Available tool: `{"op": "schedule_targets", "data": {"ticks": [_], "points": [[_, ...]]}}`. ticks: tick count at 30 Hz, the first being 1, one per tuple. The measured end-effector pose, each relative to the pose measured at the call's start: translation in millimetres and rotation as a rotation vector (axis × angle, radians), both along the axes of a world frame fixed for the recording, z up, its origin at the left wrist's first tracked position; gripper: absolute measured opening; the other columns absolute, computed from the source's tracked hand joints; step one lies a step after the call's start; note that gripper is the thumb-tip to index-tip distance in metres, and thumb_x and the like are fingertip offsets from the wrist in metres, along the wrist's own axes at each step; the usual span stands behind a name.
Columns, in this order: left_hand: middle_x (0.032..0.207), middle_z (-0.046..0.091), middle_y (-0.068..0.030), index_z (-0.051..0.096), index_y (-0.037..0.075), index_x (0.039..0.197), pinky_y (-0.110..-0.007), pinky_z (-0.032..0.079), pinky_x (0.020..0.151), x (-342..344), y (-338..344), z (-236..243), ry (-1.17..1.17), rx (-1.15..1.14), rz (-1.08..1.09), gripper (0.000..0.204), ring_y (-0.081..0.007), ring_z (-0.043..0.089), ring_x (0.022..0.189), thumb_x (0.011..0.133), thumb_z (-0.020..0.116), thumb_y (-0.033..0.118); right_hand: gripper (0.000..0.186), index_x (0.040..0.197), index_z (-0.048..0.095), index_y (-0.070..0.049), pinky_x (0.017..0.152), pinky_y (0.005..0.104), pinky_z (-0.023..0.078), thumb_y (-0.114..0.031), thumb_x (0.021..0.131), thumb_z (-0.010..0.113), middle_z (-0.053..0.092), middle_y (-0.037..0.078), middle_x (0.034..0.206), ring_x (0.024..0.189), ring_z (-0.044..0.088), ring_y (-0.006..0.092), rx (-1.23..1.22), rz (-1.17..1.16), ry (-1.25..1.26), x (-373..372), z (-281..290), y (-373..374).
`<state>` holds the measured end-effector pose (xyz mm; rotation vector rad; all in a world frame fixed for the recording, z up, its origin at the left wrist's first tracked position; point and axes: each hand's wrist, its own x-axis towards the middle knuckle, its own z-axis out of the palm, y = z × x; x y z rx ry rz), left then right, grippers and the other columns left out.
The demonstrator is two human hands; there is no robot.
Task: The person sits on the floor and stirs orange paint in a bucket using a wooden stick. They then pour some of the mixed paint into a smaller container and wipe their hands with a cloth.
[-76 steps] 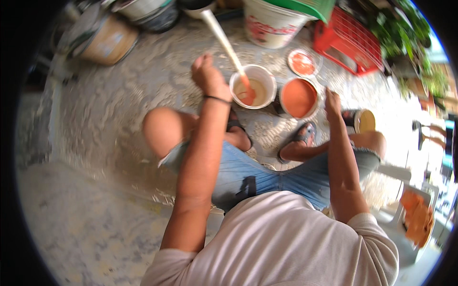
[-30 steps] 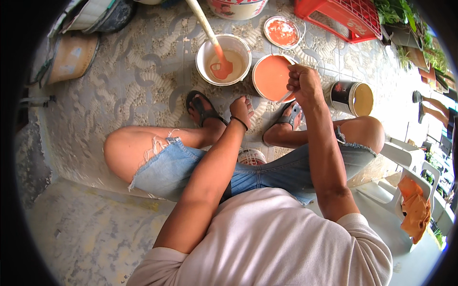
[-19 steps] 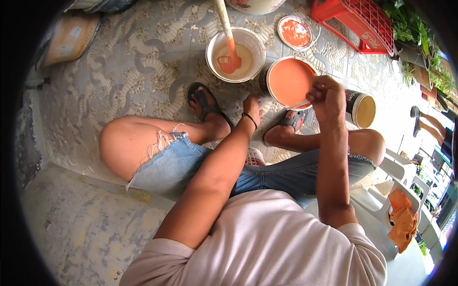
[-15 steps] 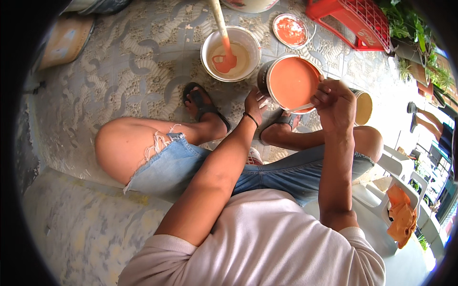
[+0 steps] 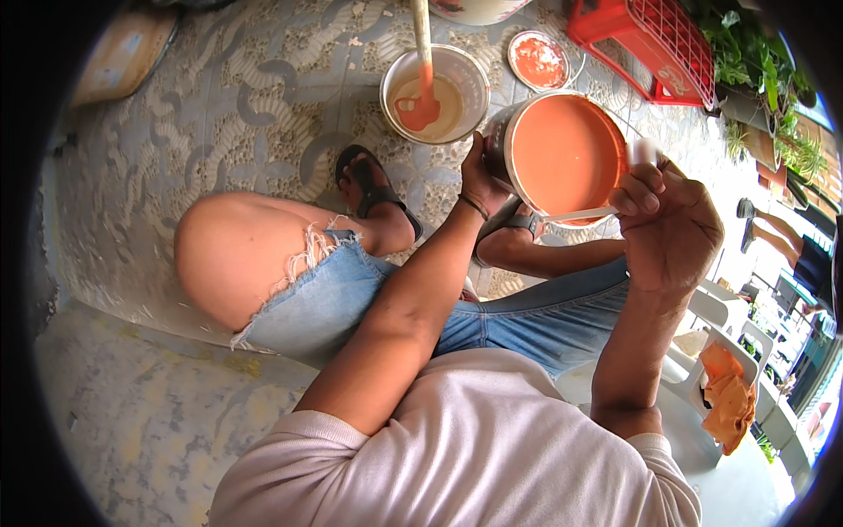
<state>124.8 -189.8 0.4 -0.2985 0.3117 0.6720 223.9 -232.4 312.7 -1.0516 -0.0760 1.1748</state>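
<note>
left hand (image 5: pixel 481 183) cupped against side of dark-walled paint can (image 5: pixel 497 147) of orange paint, fingers partly hidden so can't tell how far they close; right hand (image 5: pixel 669 220) has fingers curled tight round the bail handle (image 5: pixel 580 213) at the near right of the rim. can sits in front of the person, between the hands, its far-left edge close to white bucket (image 5: pixel 472 83) with orange-tipped wooden stick (image 5: pixel 422 35). paint-smeared lid (image 5: pixel 538 60) and red crate (image 5: pixel 650 48) lie beyond, patterned tile floor (image 5: pixel 272 114) stretches wide to the left.
</note>
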Motion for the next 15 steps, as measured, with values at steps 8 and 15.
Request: {"op": "schedule_targets", "data": {"ticks": [8, 15], "points": [[0.145, 0.058, -0.015, 0.051, 0.009, 0.146, -0.053, 0.042, 0.114, -8, -6, -7, -0.041, -0.088, 0.071, 0.062, -0.0344, 0.055, 0.134, 0.104, 0.037, 0.053, 0.04, 0.119, 0.052, 0.017, 0.069, 0.0309, 0.041, -0.009, 0.089, 0.055, 0.051, 0.006, 0.083, 0.07, 0.048, 0.0138, -0.04, 0.064, -0.031, -15, 3, 21], [0.146, 0.057, -0.0155, 0.049, 0.008, 0.148, -0.053, 0.042, 0.115, -10, -7, 8, 0.051, -0.029, 0.098, 0.063, -0.0348, 0.054, 0.135, 0.106, 0.034, 0.053, 0.036, 0.117, 0.055, 0.017, 0.069, 0.0316, 0.042, -0.007, 0.089, 0.054, 0.054, 0.007, 0.085, 0.07, 0.049, 0.0137, -0.04, 0.097, -0.029, -25, 4, 36]]}}
